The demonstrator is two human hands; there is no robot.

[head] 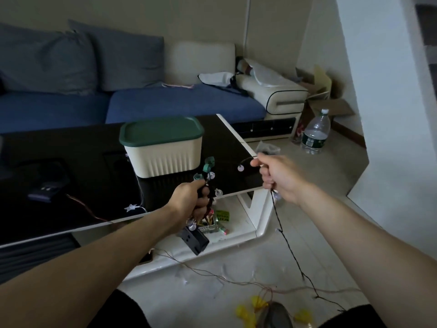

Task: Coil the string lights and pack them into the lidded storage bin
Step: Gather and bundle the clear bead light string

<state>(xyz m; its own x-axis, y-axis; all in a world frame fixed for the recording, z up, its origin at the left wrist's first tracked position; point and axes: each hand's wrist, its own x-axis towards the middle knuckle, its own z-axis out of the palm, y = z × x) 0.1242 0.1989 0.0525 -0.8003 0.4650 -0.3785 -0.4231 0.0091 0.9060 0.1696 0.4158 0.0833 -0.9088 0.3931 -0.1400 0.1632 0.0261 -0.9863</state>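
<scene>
String lights (279, 223) seemingly between both fists.

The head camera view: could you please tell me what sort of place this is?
Probably a home living room: a blue cushioned sofa, a glossy black coffee table carrying a cream lidded bin, and a clear plastic water bottle on the floor.

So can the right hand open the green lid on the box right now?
Probably not yet. The right hand is busy pinching the dark string of lights, and so is the left hand. Nothing blocks the green lid; a hand just needs freeing.
</scene>
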